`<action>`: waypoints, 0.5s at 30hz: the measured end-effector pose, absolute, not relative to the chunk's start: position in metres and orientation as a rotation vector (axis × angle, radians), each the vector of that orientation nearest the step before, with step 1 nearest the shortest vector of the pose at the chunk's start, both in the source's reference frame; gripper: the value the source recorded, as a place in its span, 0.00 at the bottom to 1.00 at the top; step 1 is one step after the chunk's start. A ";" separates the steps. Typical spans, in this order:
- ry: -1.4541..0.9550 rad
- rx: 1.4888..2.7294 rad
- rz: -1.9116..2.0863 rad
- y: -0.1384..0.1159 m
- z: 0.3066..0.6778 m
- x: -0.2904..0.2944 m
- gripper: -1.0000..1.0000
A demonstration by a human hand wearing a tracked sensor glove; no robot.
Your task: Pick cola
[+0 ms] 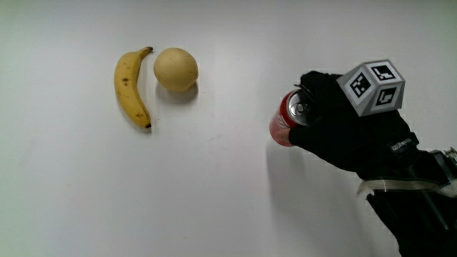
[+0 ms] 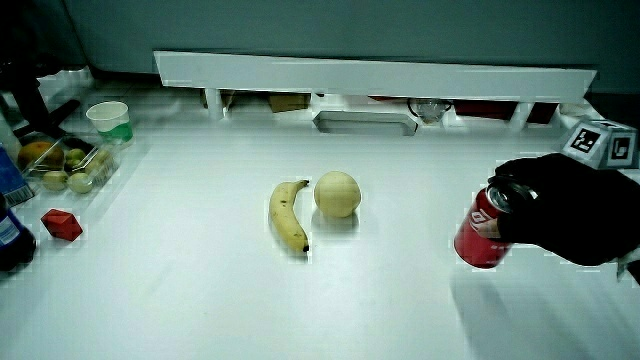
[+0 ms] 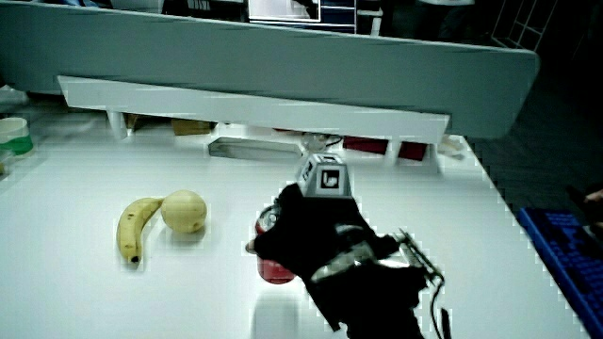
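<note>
Red cola can [image 1: 282, 128] sits in the grip of the gloved hand [image 1: 350, 132]. I read the fingers as curled around the can's upper part, covering most of its silver top. In a side view the cola can [image 2: 482, 240] leans, top toward the palm. I cannot tell whether its base touches the white surface [image 1: 214, 200].

The patterned cube [image 1: 371, 87] is on the back of the hand, and the forearm extends toward the person.

Near the middle of the frame in both side views, well apart from the can, I see a banana [image 1: 131, 89] lying just beside a round pale-yellow fruit [image 1: 176, 68].
</note>
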State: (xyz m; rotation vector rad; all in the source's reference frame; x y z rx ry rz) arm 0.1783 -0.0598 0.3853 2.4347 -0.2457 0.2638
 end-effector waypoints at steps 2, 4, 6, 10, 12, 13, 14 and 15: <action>-0.263 2.456 0.238 -0.060 0.378 0.175 1.00; -0.277 2.462 0.252 -0.061 0.369 0.171 1.00; -0.301 2.488 0.244 -0.061 0.360 0.166 1.00; -0.354 2.505 0.244 -0.064 0.343 0.156 1.00; -0.357 2.533 0.232 -0.066 0.336 0.150 1.00; -0.375 2.535 0.236 -0.067 0.333 0.147 1.00; -0.391 2.522 0.274 -0.068 0.331 0.144 1.00; -0.404 2.511 0.270 -0.069 0.328 0.140 1.00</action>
